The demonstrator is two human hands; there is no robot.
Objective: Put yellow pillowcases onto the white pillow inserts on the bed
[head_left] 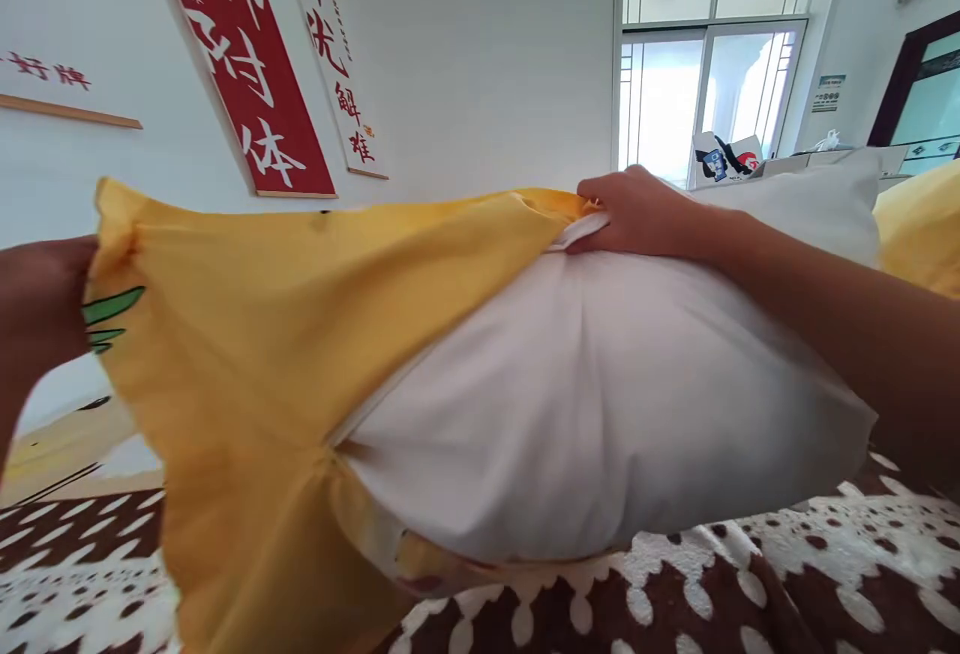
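Note:
A white pillow (pixel 600 384) is partly inside a yellow pillowcase (pixel 300 304), its bare half sticking out to the right. My left hand (pixel 45 304) grips the pillowcase's far left corner, beside a green printed mark; its fingertips are hidden behind the cloth. At the top edge, my right hand (pixel 637 214) pinches the rim of the case's opening together with some white fabric. The opening runs slantwise between yellow and white, with a gathered point at its lower end. Pillow and case are held up above a brown and white patterned blanket (pixel 712 584).
Behind on the right lie another white pillow (pixel 810 204) and a yellow cloth item (pixel 922 224). A beige printed fabric (pixel 75 454) shows at the lower left. Red and white scrolls (pixel 255 64) hang on the wall, with a window (pixel 712 84) farther right.

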